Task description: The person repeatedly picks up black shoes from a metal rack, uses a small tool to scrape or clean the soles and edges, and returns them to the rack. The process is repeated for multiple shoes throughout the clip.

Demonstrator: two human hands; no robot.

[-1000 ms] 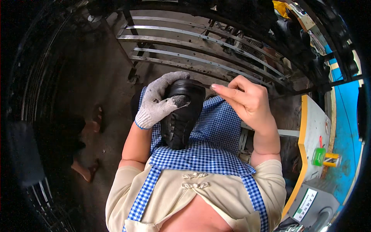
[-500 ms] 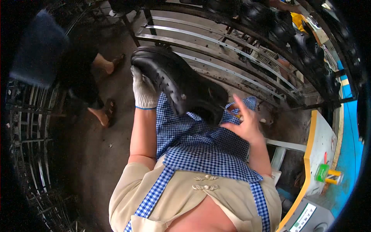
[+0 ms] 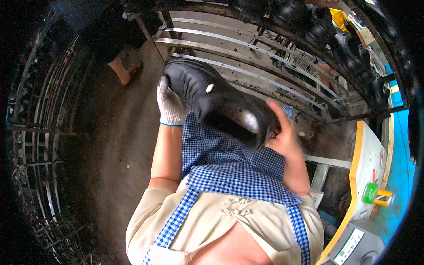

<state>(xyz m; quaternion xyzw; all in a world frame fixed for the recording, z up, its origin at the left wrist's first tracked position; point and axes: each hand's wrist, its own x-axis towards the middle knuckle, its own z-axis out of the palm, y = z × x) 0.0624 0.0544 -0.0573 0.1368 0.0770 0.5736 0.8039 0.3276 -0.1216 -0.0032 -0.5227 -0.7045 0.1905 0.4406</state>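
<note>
A black leather shoe (image 3: 201, 79) lies slantwise before me, its toe to the upper left and its heel to the lower right. Its foot opening faces up toward me, and a small white patch shows on the upper. My left hand (image 3: 171, 104), in a white knit glove with a blue cuff edge, grips the toe end from the left side; most of its fingers are hidden beneath the shoe. Bare and slightly blurred, my right hand (image 3: 285, 137) is wrapped round the heel. Below the shoe hangs my blue checked apron (image 3: 221, 163).
A metal rack (image 3: 247, 48) with slatted bars stands ahead, and black shoes (image 3: 318, 26) line its upper right. At right are a yellow-edged white machine panel (image 3: 369, 150) and a green-and-yellow container (image 3: 377, 194). Another person's foot (image 3: 126, 73) is at the upper left, beyond dark racks (image 3: 35, 154).
The shoe has rolled so its opening faces up toward me, and it has shifted slightly right. My right hand has closed round the heel. The other person has moved farther away.
</note>
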